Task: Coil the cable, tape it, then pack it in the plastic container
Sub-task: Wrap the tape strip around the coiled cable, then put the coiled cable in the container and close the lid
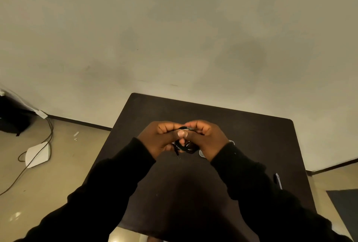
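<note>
Black sleeves (108, 189): both forearms reach forward from the bottom edge and converge over the dark table (251, 131).
Left hand (162, 141): fingers curled, thumb pressed inward, closed on the coiled black cable (185, 147).
Right hand (208, 139): fingers curled likewise, pinching the coil's top, thumbs meeting.
Cable: bundled between both hands above the tabletop; one plug end (177, 155) hangs below.
Clear plastic item (202, 152): on the table, partly hidden behind the right hand; identity unclear.
Pen-like object (278, 180): near the table's right edge.

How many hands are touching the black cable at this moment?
2. The left hand grips the coiled cable from the left, the right hand from the right, above the dark table. Fingers hide part of the coil.
</note>
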